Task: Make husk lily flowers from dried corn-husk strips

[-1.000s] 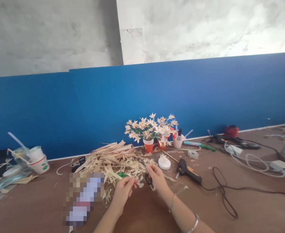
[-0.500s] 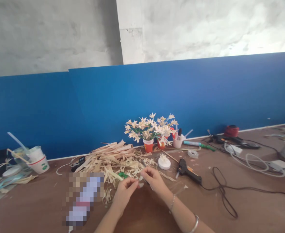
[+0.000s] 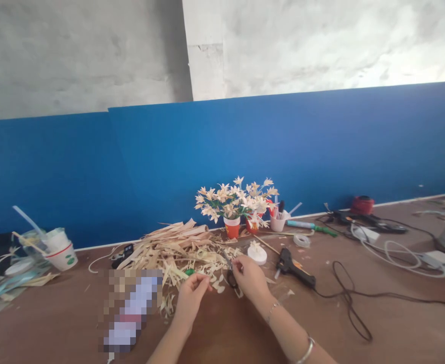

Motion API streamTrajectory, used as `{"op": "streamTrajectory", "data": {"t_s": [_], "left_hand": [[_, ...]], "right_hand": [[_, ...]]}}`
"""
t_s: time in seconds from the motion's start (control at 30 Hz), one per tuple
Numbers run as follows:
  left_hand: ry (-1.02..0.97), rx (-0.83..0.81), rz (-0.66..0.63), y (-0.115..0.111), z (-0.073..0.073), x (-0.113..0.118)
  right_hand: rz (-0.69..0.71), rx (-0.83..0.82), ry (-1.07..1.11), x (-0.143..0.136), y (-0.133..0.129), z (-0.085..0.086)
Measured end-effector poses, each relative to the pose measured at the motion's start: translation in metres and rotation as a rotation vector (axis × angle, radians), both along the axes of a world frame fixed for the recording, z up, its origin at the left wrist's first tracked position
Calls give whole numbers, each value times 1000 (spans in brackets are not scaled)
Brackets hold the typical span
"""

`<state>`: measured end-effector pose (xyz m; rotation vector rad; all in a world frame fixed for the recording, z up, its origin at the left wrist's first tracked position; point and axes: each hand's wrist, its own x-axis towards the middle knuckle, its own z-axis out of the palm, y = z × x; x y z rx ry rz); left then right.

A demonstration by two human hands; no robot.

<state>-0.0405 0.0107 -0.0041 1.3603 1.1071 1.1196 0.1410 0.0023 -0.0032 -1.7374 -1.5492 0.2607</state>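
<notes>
My left hand (image 3: 192, 296) is closed in a pinch, thumb against forefinger, low over the table; anything between the fingertips is too small to make out. To its right, my right hand (image 3: 249, 277) has its fingers curled together beside a pair of scissors (image 3: 230, 279) with dark handles. Whether those fingers touch the scissors or hold some small piece, I cannot tell. Small pale petal-shaped pieces (image 3: 218, 284) lie between the hands. Just past my left hand is a bit of green material (image 3: 189, 272). Beyond the right hand stands a round white lid (image 3: 257, 255) with a pale flower on it.
Dry husk strips (image 3: 169, 245) are heaped behind my left hand. Cups of pale flowers (image 3: 232, 227) stand at the back. On the right lie a black glue gun (image 3: 296, 268), its looping cord and a tape roll (image 3: 301, 241). A blurred phone-like object (image 3: 133, 313) lies left.
My hands have moved apart: the right has shifted right and slightly up, the left slightly left. The scissors' handles and petal pieces between them show more now.
</notes>
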Motion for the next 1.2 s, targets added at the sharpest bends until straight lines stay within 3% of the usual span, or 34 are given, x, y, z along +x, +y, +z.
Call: {"op": "streamTrajectory", "data": {"t_s": [0.1, 0.23, 0.4, 0.5, 0.67, 0.73, 0.83, 1.0, 1.2], "left_hand": [[23, -4, 33, 1, -1, -1], [25, 16, 41, 2, -2, -1], [32, -8, 38, 0, 0, -1], [13, -9, 53, 0, 2, -2], [-30, -31, 91, 3, 2, -3], [-33, -38, 112, 3, 3, -4], [-25, -33, 154, 4, 4, -5], [-21, 9, 229, 6, 3, -8], [-37, 1, 246, 7, 1, -9]], "right_hand": [[-20, -174, -267, 0, -3, 0], [-31, -233, -397, -6, -5, 0], [-92, -249, -341, -4, -4, 1], [-93, -182, -107, 2, 1, -2], [73, -91, 524, 5, 16, -9], [174, -156, 700, 4, 16, -7], [436, -325, 1022, 4, 7, 1], [861, -552, 1063, 7, -11, 11], [905, -614, 1015, 5, -11, 8]]}}
